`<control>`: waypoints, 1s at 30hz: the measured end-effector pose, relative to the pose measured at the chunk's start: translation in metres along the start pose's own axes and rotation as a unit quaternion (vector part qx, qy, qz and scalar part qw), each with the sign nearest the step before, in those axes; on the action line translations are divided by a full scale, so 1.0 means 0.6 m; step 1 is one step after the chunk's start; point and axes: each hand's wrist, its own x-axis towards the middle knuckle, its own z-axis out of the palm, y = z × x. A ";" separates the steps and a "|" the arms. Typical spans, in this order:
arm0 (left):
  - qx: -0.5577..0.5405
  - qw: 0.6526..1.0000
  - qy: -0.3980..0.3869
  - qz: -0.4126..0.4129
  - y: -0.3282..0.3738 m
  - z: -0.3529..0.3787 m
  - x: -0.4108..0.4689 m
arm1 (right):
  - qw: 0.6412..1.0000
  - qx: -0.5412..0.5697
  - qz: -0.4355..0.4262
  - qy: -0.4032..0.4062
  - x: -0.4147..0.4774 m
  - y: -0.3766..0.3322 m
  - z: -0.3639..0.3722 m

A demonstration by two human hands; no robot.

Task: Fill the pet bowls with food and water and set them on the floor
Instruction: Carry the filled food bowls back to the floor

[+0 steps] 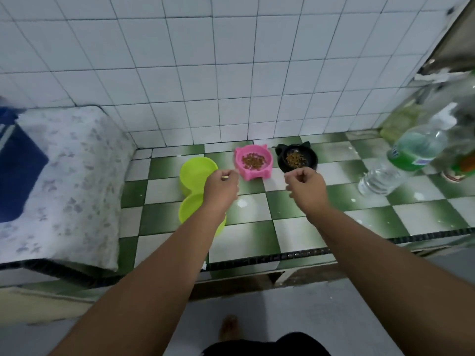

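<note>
Plainly, a cat-eared pink bowl [257, 175] holds brown kibble [253, 160].

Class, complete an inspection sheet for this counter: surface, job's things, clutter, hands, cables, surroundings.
Surface: green-and-white checkered counter, white specks on it.
Job's things: pink bowl and black bowl hold kibble; green double bowl, contents unclear; all on the counter.
Clutter: blurred plastic bottle at right; patterned cloth at left.
Hands: left hand and right hand near the bowls, fingers curled, nothing seen held.
Cables: nothing seen.
Surroundings: white tiled wall, grey floor.
</note>
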 end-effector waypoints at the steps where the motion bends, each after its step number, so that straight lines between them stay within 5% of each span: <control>1: 0.011 1.000 -0.002 -0.004 -0.001 0.014 0.018 | 1.000 -0.003 0.014 0.020 0.016 0.009 -0.009; 12: 0.163 0.982 0.026 -0.092 -0.040 0.119 0.172 | 0.990 -0.049 0.077 0.109 0.212 0.070 -0.057; 30: 0.239 0.951 0.113 -0.158 -0.080 0.189 0.269 | 0.971 -0.165 0.174 0.022 0.389 0.141 -0.068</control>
